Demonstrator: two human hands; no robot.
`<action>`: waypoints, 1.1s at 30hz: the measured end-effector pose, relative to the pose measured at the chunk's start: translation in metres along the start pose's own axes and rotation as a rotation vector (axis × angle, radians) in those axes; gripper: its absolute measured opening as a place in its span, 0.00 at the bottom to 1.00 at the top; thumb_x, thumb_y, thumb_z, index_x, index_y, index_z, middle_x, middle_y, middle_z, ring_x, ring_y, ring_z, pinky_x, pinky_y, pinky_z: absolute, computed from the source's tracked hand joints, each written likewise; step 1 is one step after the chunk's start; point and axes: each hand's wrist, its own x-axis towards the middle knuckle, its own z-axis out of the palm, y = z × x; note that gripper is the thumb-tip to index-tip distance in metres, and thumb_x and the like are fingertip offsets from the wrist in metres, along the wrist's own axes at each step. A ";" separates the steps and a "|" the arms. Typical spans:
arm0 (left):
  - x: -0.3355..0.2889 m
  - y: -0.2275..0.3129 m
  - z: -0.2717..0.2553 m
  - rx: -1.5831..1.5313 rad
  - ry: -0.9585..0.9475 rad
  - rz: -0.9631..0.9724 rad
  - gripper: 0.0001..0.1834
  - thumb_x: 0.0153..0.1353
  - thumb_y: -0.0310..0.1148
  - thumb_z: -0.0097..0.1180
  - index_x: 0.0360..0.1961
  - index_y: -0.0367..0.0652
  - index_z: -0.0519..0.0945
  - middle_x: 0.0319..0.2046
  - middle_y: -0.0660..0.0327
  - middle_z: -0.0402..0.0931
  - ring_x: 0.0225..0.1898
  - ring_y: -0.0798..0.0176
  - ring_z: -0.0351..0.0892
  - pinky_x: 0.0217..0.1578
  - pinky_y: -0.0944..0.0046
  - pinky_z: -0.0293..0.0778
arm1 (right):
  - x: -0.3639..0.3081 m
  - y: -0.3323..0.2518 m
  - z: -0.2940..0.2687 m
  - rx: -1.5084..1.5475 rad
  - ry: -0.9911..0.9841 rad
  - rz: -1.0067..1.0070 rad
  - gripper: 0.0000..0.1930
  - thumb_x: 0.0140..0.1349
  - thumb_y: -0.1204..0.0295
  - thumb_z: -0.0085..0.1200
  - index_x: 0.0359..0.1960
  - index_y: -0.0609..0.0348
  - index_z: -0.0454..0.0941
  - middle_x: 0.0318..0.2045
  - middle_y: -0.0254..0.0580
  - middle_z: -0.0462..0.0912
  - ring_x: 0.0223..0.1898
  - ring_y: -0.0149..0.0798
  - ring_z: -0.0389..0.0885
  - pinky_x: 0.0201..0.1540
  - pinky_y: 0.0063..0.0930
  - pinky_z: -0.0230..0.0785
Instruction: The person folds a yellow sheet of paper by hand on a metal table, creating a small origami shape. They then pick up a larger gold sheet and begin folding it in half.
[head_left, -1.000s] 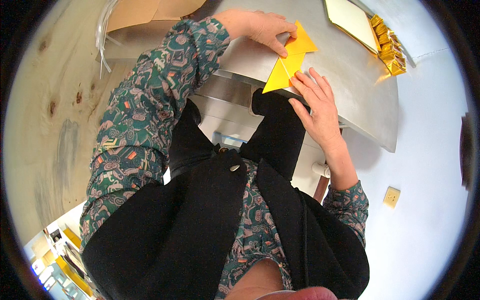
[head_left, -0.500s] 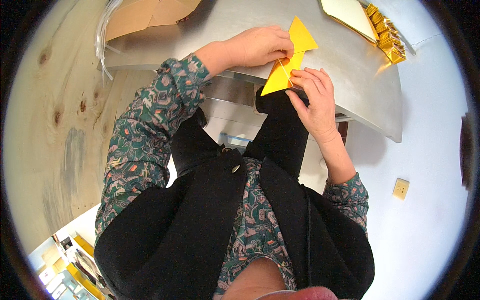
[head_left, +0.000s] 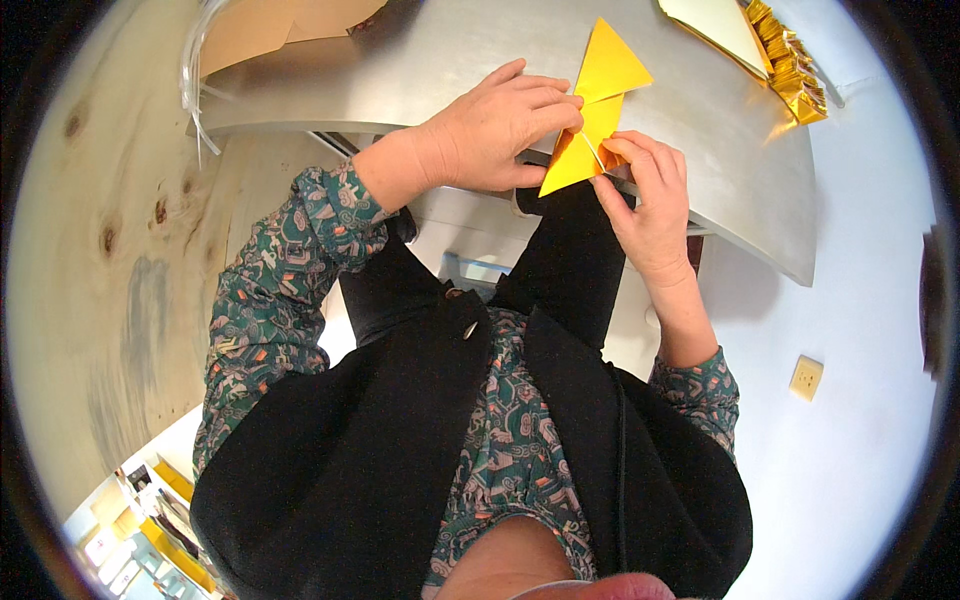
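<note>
A folded sheet of shiny golden-yellow paper (head_left: 612, 65) extends past the front edge of the metal table, its creases making two pointed triangular ends. An orange-gold inner side shows along a pale folded edge near the lower end. My right hand (head_left: 652, 200) pinches that lower part at its right side between thumb and fingers. Across the paper's left edge lie the fingertips of my left hand (head_left: 490, 130). That hand's fingers are spread, and its thumb is held apart, close to the lower point.
The grey metal table (head_left: 480, 60) has a curved-looking front edge. At its back right lie a stack of pale sheets (head_left: 718, 35) and a bundle of pleated gold foil pieces (head_left: 790, 75). Brown cardboard (head_left: 270, 35) and clear plastic strips (head_left: 190, 80) sit at the left, beside a wooden board (head_left: 110, 300).
The paper and both hands have shifted slightly right. My left fingers have loosened from a pinch on the paper and spread, the thumb moving down and away. The right hand keeps its pinch.
</note>
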 end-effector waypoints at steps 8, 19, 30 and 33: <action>-0.002 -0.004 0.013 -0.024 0.091 -0.027 0.16 0.60 0.29 0.62 0.50 0.47 0.77 0.62 0.57 0.77 0.68 0.48 0.70 0.70 0.39 0.60 | 0.003 0.001 -0.004 0.022 -0.012 0.027 0.16 0.53 0.71 0.70 0.44 0.55 0.83 0.46 0.38 0.82 0.47 0.45 0.76 0.52 0.36 0.70; 0.010 -0.002 0.013 -0.060 0.241 -0.108 0.13 0.67 0.39 0.61 0.44 0.42 0.85 0.45 0.55 0.85 0.55 0.52 0.81 0.60 0.49 0.71 | 0.016 -0.002 -0.008 0.093 0.013 0.144 0.06 0.60 0.70 0.68 0.34 0.57 0.84 0.28 0.36 0.78 0.31 0.38 0.74 0.38 0.32 0.66; 0.006 0.006 0.005 -0.036 0.332 -0.164 0.08 0.65 0.34 0.61 0.34 0.40 0.80 0.34 0.56 0.80 0.41 0.47 0.78 0.44 0.50 0.72 | 0.026 -0.017 -0.004 0.109 -0.029 0.258 0.07 0.63 0.71 0.63 0.30 0.59 0.80 0.25 0.39 0.76 0.30 0.42 0.74 0.35 0.35 0.66; 0.006 0.010 0.003 -0.017 0.339 -0.200 0.08 0.63 0.34 0.61 0.32 0.41 0.80 0.31 0.57 0.79 0.39 0.47 0.77 0.42 0.50 0.71 | 0.030 -0.023 -0.001 0.085 -0.044 0.268 0.08 0.64 0.70 0.62 0.29 0.59 0.79 0.25 0.41 0.76 0.30 0.44 0.74 0.36 0.36 0.67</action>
